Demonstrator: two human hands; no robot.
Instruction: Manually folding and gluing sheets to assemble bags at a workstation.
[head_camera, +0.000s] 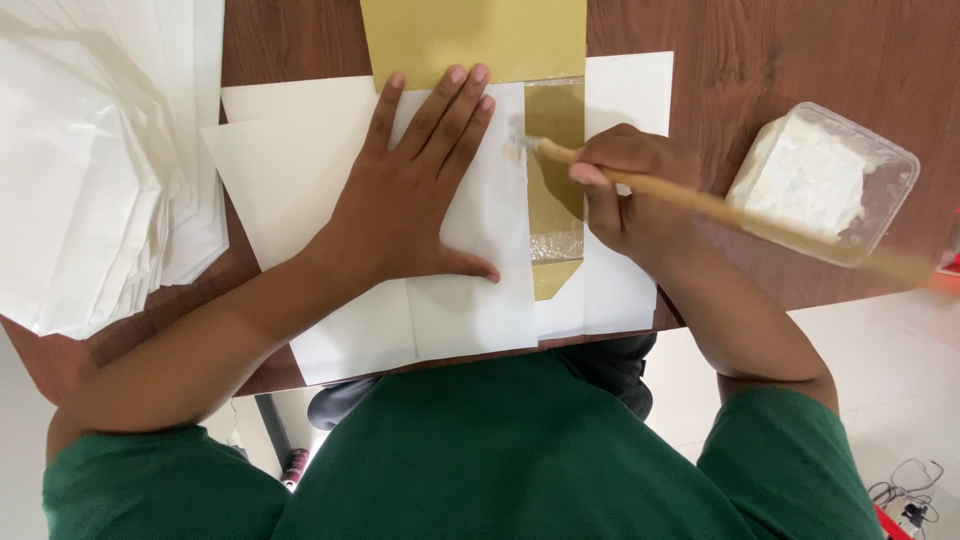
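Observation:
My left hand (415, 190) lies flat, fingers spread, pressing down a white sheet (480, 300) on the brown table. My right hand (625, 190) grips a wooden-handled brush (700, 200). The brush's bristle tip (520, 140) touches the edge of the white sheet beside a glossy gold paper strip (555, 170). A larger gold paper piece (475, 40) lies at the top, just beyond my left fingertips. More white sheets (290, 170) lie under my left hand and wrist.
A clear plastic tub of white paste (820, 180) sits at the right on the wooden table (780, 60). A thick stack of white paper (90, 170) fills the left side. The near table edge runs just below the sheets.

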